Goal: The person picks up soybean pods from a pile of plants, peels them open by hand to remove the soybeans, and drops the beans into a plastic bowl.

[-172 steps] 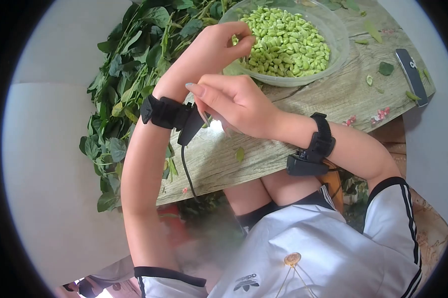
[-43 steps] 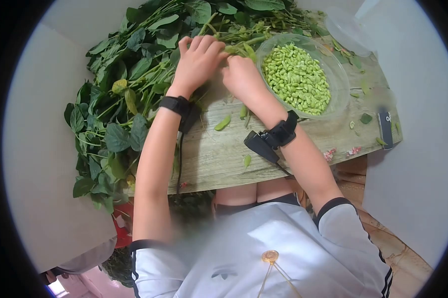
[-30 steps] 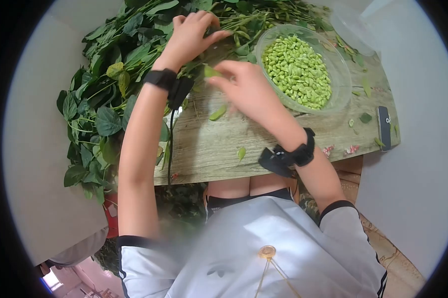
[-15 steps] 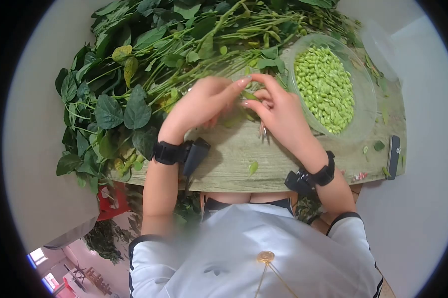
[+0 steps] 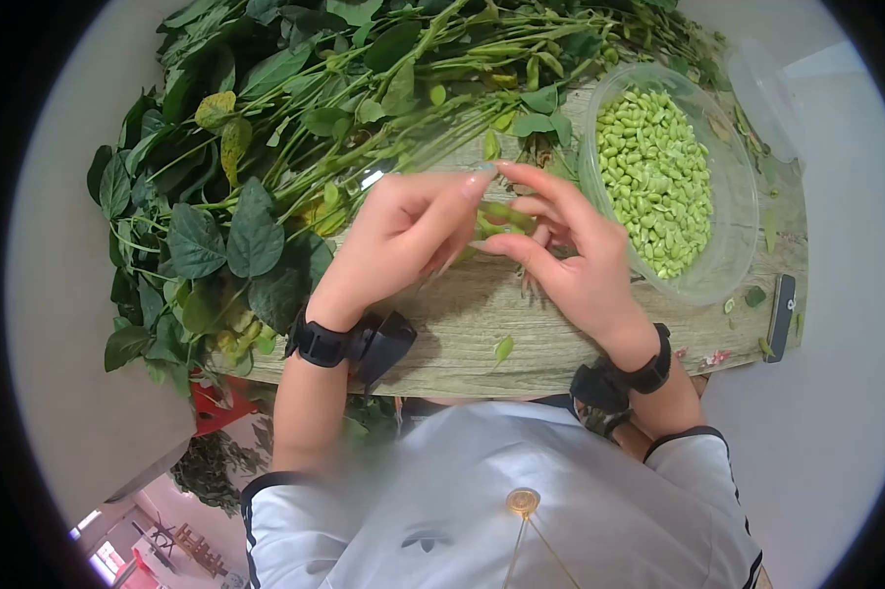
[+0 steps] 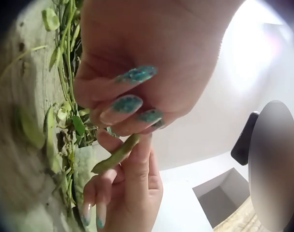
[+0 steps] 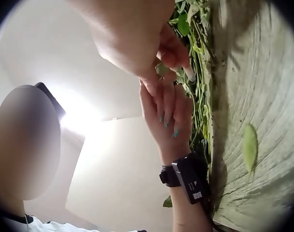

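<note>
A green pod [image 5: 506, 218] spans the gap between the two hands in front of the person; the left wrist view shows the same pod [image 6: 117, 155] more closely. The right hand [image 5: 585, 250] pinches it between thumb and fingers. At its other end is the left hand [image 5: 403, 236], fingers curled and fingertips meeting those of the right hand. A clear bowl [image 5: 742, 231] of shelled green beans [image 5: 655, 182] stands just beyond the right hand. Leafy stems [image 5: 364, 128] with pods lie behind and left of the hands.
A loose pod [image 5: 503, 349] lies near the front edge of the wooden table [image 5: 442, 363]. At the right edge are a dark flat object [image 5: 781, 316] and small leaf scraps. A clear lid [image 5: 761, 103] leans behind the bowl.
The right hand has left the stems area with a pod and come to the left hand. The left hand has drawn back toward the body, and the view has shifted.
</note>
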Available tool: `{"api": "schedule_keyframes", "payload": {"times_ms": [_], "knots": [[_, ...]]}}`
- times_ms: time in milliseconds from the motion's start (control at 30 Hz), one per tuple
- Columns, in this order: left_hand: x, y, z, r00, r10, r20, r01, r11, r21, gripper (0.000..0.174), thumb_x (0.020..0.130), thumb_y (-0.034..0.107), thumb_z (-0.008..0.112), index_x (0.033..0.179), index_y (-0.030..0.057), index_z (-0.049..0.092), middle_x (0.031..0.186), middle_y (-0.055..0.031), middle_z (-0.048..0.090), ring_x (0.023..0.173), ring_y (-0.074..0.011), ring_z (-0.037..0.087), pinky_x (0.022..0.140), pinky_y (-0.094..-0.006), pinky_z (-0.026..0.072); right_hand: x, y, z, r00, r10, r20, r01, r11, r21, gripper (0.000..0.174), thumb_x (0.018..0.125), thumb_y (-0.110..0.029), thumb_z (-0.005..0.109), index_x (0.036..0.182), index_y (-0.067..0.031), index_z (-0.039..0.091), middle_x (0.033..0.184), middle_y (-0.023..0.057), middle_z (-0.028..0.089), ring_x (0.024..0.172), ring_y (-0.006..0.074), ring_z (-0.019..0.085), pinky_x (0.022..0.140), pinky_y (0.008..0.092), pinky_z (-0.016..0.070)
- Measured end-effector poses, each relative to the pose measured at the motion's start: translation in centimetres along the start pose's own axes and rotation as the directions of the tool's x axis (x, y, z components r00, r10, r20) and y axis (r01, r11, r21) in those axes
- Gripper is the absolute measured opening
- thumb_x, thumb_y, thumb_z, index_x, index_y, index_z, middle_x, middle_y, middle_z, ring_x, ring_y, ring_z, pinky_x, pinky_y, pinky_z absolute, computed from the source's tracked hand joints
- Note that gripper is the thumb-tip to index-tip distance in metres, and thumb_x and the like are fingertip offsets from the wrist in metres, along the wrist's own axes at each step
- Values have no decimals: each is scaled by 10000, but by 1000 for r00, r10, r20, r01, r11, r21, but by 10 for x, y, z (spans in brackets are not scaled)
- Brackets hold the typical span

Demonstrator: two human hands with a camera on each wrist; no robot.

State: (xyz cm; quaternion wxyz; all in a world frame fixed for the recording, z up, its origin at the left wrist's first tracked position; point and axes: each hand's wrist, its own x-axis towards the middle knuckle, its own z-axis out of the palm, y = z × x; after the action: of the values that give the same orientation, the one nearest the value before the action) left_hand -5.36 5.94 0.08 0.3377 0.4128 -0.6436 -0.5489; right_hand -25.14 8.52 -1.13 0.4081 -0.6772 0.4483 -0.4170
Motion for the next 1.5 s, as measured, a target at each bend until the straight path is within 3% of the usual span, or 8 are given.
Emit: {"api": "schedule_keyframes", "payload": {"times_ms": [200, 333, 600, 800, 1067, 1133, 1233, 1500], "knots": [[-2, 1, 11, 999, -41, -18, 34, 950, -311, 491, 1034, 349, 432, 677, 42, 572, 534, 24, 499, 414, -35, 396, 400, -200, 292, 0, -14, -5, 990, 100, 95, -137, 755, 641, 464, 878, 8, 655, 1322, -5, 520, 970, 77, 660, 688, 82, 618, 529, 202, 506], [-5, -10, 21, 992, -55, 115, 93, 927, -362, 462, 1039, 359, 412, 777, 29, 603, 539, 27, 498, 402, -29, 395, 384, -184, 297, 1, -10, -13, 992, 44, 121, -120, 673, 730, 442, 891, 41, 613, 1320, 30, 509, 985, 91, 628, 719, 117, 644, 550, 213, 531], [-1, 1, 19, 998, 18, 61, -12, 995, -99, 329, 1021, 282, 446, 960, 4, 613, 729, -10, 582, 563, -66, 503, 506, -224, 384, -2, -9, -5, 979, -138, -149, 173, 950, 259, 204, 963, -67, 559, 1142, 31, 570, 930, 79, 586, 710, 109, 617, 585, 213, 489], [-3, -3, 13, 995, 95, 34, -92, 991, -101, 342, 1011, 303, 476, 901, -3, 581, 673, -8, 519, 610, -79, 484, 549, -249, 383, -10, -11, -1, 974, 131, 184, -197, 889, 414, 235, 1030, -210, 465, 1139, -24, 557, 839, 27, 602, 644, 61, 538, 565, 203, 448], [-3, -4, 18, 994, 106, 28, -100, 984, -145, 344, 1012, 275, 481, 870, -12, 606, 590, 4, 468, 552, -88, 419, 510, -260, 350, -7, -17, -2, 983, 88, 162, -144, 913, 381, 235, 989, -140, 552, 1171, 8, 561, 916, 50, 638, 689, 72, 596, 569, 225, 476], [0, -8, 21, 965, 249, -81, -245, 968, 62, 329, 1005, 248, 488, 876, -24, 618, 583, -35, 477, 536, -104, 421, 502, -273, 351, -6, -14, 1, 988, 110, 113, -140, 937, 319, 231, 948, -101, 613, 1140, 23, 575, 937, 70, 656, 758, 101, 634, 578, 249, 490], [-2, 1, 18, 997, 73, -26, -73, 997, -16, 323, 998, 229, 494, 846, -28, 615, 590, -69, 479, 528, -123, 424, 501, -284, 352, -1, -13, -8, 989, 84, 126, -100, 987, 130, 218, 914, -104, 651, 1081, 28, 605, 925, 113, 665, 768, 179, 654, 599, 298, 495], [-3, -7, 19, 987, 154, -47, -155, 987, -33, 386, 1019, 253, 452, 755, -5, 565, 568, -22, 476, 509, -95, 409, 480, -260, 323, 0, -10, -12, 986, -138, 99, 150, 980, -131, 170, 885, -101, 660, 1007, 13, 628, 879, 155, 641, 770, 320, 626, 660, 368, 491]]}}
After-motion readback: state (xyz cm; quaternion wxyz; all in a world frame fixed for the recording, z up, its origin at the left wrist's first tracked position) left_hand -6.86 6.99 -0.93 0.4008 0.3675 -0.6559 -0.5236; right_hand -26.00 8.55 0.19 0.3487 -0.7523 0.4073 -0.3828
